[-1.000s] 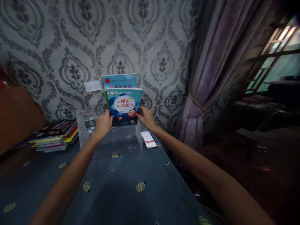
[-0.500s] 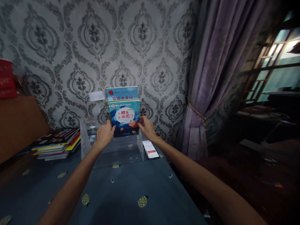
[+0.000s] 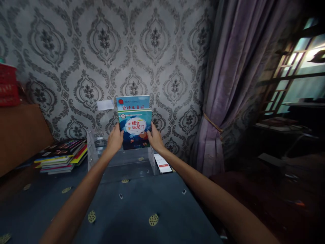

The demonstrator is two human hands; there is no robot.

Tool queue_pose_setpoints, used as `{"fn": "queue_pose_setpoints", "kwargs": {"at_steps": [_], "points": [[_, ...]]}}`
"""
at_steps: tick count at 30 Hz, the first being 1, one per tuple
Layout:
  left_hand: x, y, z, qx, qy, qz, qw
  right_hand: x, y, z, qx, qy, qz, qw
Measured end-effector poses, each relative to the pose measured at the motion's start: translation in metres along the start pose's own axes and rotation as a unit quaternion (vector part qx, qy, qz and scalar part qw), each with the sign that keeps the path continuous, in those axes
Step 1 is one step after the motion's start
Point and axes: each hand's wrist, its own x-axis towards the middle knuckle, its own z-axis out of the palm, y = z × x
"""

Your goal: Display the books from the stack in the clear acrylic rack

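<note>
Between my two hands stands a small stack of picture books (image 3: 134, 139), upright, its blue front cover with a fish and red Chinese title facing me. My left hand (image 3: 115, 139) grips the left edges, thumb in front. The right edges are held by my right hand (image 3: 155, 138), its thumb on the cover and the other fingers partly hidden behind. A taller light-blue book (image 3: 137, 101) shows above the stack at the back; whether it is gripped too I cannot tell. Below and around the books is a clear plastic rack (image 3: 127, 164) on the table.
A pile of books and magazines (image 3: 61, 157) lies left of the rack, beside a brown box (image 3: 22, 135) with a red basket (image 3: 8, 84) on top. A lit phone (image 3: 163, 164) leans at the rack's right. The table's dark cloth (image 3: 122, 217) ends near a purple curtain (image 3: 218, 101).
My right hand's fingers have wrapped further behind the books' right edge, and my left hand has shifted slightly up. The books stay nearly in place; the view has shifted a little.
</note>
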Motion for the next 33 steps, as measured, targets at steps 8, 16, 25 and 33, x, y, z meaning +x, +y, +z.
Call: {"fn": "queue_pose_setpoints", "kwargs": {"at_steps": [8, 16, 25, 33], "points": [[0.001, 0.007, 0.001, 0.009, 0.0, -0.016, 1.0, -0.003, -0.005, 0.006, -0.021, 0.023, 0.018, 0.999], [0.002, 0.005, 0.003, 0.007, 0.003, -0.011, 1.0, -0.004, -0.013, 0.007, -0.022, 0.03, 0.032, 0.999], [0.005, 0.012, -0.005, 0.068, -0.027, -0.031, 0.997, -0.011, -0.025, 0.008, -0.007, 0.035, 0.049, 0.998], [0.005, 0.017, -0.011, 0.089, -0.047, -0.044, 0.994, -0.012, -0.024, 0.012, -0.016, 0.043, 0.071, 0.996]]}}
